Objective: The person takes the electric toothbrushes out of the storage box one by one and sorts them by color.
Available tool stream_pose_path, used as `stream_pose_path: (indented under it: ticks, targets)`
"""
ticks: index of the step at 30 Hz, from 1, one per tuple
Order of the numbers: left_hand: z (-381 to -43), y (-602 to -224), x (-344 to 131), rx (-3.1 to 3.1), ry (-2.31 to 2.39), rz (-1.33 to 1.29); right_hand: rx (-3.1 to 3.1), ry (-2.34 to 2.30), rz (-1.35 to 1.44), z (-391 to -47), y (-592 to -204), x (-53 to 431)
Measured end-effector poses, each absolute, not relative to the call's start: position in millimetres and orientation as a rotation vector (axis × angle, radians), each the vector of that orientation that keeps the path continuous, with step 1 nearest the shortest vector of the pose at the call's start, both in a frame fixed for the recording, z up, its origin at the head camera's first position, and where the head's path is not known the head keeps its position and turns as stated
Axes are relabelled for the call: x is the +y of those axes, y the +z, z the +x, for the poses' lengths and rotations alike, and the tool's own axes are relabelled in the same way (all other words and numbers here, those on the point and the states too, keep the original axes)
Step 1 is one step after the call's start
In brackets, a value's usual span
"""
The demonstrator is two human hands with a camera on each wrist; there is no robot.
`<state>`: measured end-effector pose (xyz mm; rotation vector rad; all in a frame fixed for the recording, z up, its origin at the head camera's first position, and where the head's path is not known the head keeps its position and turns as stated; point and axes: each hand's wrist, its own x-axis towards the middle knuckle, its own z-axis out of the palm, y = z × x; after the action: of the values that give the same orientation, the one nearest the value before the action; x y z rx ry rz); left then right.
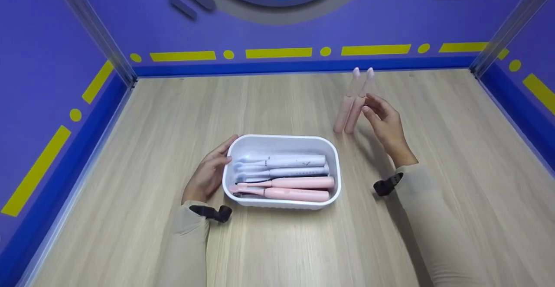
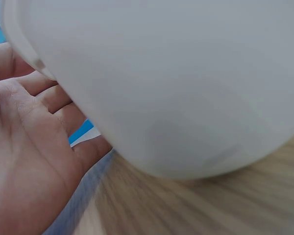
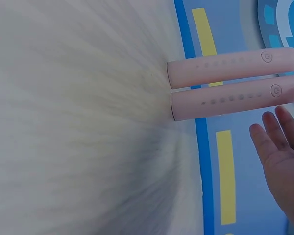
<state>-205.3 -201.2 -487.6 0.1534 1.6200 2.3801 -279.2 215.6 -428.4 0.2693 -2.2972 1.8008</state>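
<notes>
In the head view, my left hand holds the left end of a white plastic box, thumb at the rim. The left wrist view has the box wall large, with the hand's fingers against its side. Inside the box lie white electric toothbrushes and pink electric toothbrushes. Two pale pink electric toothbrushes stand upright side by side on the table, a left one and a right one. Beside the right one, my right hand has thumb and index finger at its upper handle, other fingers loosely extended.
The wooden table is bounded by a blue-purple back wall with yellow marks and by side walls at left and right. The standing toothbrushes are behind and right of the box, towards the back wall.
</notes>
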Motion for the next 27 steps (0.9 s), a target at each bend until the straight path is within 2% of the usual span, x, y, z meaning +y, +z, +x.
stream_pose_path:
  ticks: [10,21,27]
  targets:
    - [-206.4,-488.2,-201.6,1.632,2.366,0.189,-2.209,1.778,0.231,-282.2,-440.0,219.5]
    - [-205.8,-487.4,-200.6,1.623,2.379,0.171,-2.143,1.813,0.173,-255.8,-410.8,207.0]
    - [-206.2,-487.3,-200.8,1.625,2.375,0.192,-2.061,1.844,0.203,-253.5,-412.0,205.8]
